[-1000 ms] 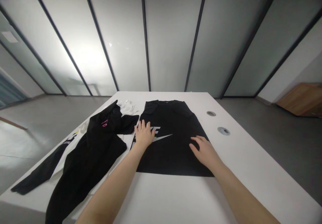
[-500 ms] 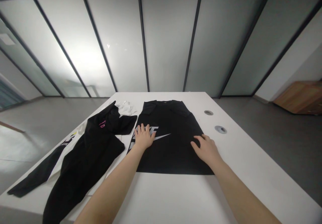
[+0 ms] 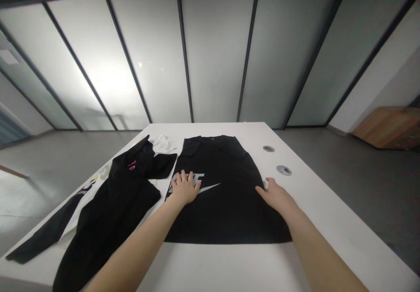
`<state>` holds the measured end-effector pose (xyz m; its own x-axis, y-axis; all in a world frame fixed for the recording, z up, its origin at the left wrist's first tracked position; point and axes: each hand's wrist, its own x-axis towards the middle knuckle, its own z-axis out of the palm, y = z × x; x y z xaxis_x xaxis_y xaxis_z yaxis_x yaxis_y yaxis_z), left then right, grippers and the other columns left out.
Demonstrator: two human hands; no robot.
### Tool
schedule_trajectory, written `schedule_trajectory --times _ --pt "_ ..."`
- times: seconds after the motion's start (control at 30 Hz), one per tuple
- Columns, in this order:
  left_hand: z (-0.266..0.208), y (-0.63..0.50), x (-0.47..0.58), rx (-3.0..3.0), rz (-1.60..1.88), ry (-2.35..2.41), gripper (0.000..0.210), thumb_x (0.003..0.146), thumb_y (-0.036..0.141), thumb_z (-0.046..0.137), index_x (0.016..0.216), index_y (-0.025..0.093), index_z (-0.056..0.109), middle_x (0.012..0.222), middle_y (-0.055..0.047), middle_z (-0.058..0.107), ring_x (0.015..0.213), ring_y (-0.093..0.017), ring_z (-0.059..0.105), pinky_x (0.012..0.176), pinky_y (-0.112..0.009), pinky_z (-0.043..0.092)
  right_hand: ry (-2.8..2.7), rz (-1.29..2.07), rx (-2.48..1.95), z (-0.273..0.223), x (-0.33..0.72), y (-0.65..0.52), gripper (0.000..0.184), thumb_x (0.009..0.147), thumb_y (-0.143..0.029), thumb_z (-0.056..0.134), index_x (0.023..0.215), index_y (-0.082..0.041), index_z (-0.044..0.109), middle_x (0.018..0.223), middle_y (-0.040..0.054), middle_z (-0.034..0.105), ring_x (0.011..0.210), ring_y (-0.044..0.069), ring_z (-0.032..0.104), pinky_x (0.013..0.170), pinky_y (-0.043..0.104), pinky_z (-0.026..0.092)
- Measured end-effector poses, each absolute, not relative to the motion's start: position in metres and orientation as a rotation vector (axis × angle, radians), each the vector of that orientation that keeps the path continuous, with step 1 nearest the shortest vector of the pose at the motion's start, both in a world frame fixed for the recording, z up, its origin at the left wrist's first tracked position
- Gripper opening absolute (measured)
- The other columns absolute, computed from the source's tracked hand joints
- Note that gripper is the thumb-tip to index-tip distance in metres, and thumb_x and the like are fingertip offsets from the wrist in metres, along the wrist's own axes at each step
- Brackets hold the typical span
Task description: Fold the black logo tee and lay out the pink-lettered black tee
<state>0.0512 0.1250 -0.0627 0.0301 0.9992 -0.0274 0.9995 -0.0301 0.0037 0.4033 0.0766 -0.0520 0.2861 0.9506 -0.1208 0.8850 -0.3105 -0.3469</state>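
A black short-sleeved cotton T-shirt with a white printed logo (image 3: 223, 196) lies flat, sleeves folded in, at the middle of the white rectangular table (image 3: 328, 222), its hem toward the near edge and its collar toward the far edge.

The left hand (image 3: 183, 188) rests palm down on the logo near the shirt's left side, fingers spread, gripping nothing. The right hand (image 3: 277, 196) lies flat at the shirt's right side, fingers extended over the fabric, thumb toward the bare table; it grasps nothing.

Handling, by judgement: the shirt is light, soft and limp, with no stiffness of its own. It will slide readily on the smooth top and wrinkle if dragged. Best hold appears to be a pinch at the side seams, shoulders or hem corners.

Toward the left edge lies a heap of black garments, one with pink lettering (image 3: 124, 187), and a crumpled white cloth (image 3: 163, 143) near the far left corner. Two round grey cable ports (image 3: 284, 169) sit near the right edge.
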Motion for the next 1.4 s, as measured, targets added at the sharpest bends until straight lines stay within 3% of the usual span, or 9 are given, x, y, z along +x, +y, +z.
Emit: schedule_trajectory --times 0.13,0.27,0.37,0.5,0.6,0.77,1.0,1.17,1.4 --pt "-0.04 0.115 0.043 2.178 -0.162 2.107 0.069 0.101 0.06 0.046 0.158 0.022 0.05 0.165 -0.027 0.042 0.147 -0.051 0.042 0.109 -0.072 0.04 -1.779 0.638 -2.276 -0.05 0.415 0.077 0.031 0.097 -0.043 0.061 0.106 -0.015 0.073 0.107 0.0176 0.078 0.101 0.033 0.075 0.083 0.037 0.051" --pt "-0.008 0.11 0.052 2.144 -0.273 2.095 0.058 0.097 0.057 0.054 0.141 0.02 0.063 0.143 -0.026 0.062 0.13 -0.05 0.058 0.101 -0.069 0.046 -1.817 0.675 -2.2 -0.049 0.413 0.077 0.02 0.095 -0.033 0.058 0.082 -0.021 0.068 0.086 0.0106 0.078 0.082 0.027 0.073 0.071 0.033 0.047" --pt "0.008 0.112 0.077 2.349 -0.042 1.951 0.047 0.099 0.052 0.054 0.126 0.018 0.07 0.129 -0.023 0.068 0.124 -0.043 0.063 0.101 -0.056 0.05 -1.69 0.666 -2.168 -0.049 0.404 0.077 0.017 0.093 -0.03 0.056 0.1 -0.019 0.067 0.092 0.0093 0.078 0.083 0.025 0.072 0.07 0.031 0.047" --pt "0.013 0.126 0.13 2.431 0.332 1.498 0.04 0.1 0.052 0.053 0.121 0.023 0.07 0.118 -0.013 0.073 0.113 -0.032 0.069 0.1 -0.042 0.052 -1.466 0.795 -2.146 -0.046 0.4 0.075 0.055 0.094 -0.04 0.062 0.14 -0.01 0.054 0.119 0.0191 0.076 0.105 0.029 0.075 0.082 0.034 0.054" --pt "0.005 0.143 0.176 2.42 0.495 1.285 0.038 0.101 0.048 0.055 0.124 0.021 0.069 0.121 -0.012 0.073 0.114 -0.03 0.069 0.102 -0.039 0.052 -1.507 0.759 -2.165 -0.042 0.404 0.076 0.057 0.093 -0.047 0.065 0.133 -0.006 0.062 0.125 0.0253 0.074 0.115 0.036 0.072 0.091 0.039 0.054" --pt "-0.016 0.173 0.235 2.377 0.53 1.286 0.041 0.102 0.048 0.053 0.13 0.021 0.068 0.126 -0.015 0.072 0.122 -0.032 0.067 0.109 -0.042 0.049 -1.623 0.785 -1.983 -0.042 0.399 0.076 0.032 0.096 -0.032 0.059 0.121 -0.015 0.067 0.113 0.015 0.079 0.103 0.03 0.075 0.088 0.037 0.056" --pt "-0.03 0.199 0.259 2.216 0.409 1.478 0.068 0.092 0.051 0.07 0.152 0.022 0.054 0.14 -0.021 0.065 0.128 -0.037 0.065 0.107 -0.046 0.05 -1.903 0.829 -1.579 -0.039 0.361 0.057 0.053 0.089 -0.02 0.059 0.142 -0.019 0.06 0.141 0.0135 0.069 0.129 0.031 0.067 0.111 0.045 0.05" --pt "-0.034 0.217 0.252 2.111 0.559 1.46 0.038 0.092 0.014 0.063 0.129 0.018 0.072 0.127 -0.017 0.075 0.12 -0.029 0.071 0.105 -0.037 0.052 -2.027 0.917 -1.612 -0.029 0.35 0.048 0.056 0.089 -0.024 0.064 0.145 -0.017 0.062 0.133 0.0152 0.073 0.12 0.03 0.07 0.103 0.042 0.054" --pt "-0.033 0.244 0.208 1.901 0.791 1.457 0.035 0.092 0.003 0.052 0.116 0.015 0.074 0.114 -0.009 0.079 0.095 -0.017 0.074 0.084 -0.025 0.057 -2.119 0.976 -1.577 -0.011 0.336 0.04 0.047 0.088 -0.028 0.068 0.134 -0.021 0.071 0.109 0.0087 0.075 0.094 0.024 0.07 0.082 0.034 0.052"
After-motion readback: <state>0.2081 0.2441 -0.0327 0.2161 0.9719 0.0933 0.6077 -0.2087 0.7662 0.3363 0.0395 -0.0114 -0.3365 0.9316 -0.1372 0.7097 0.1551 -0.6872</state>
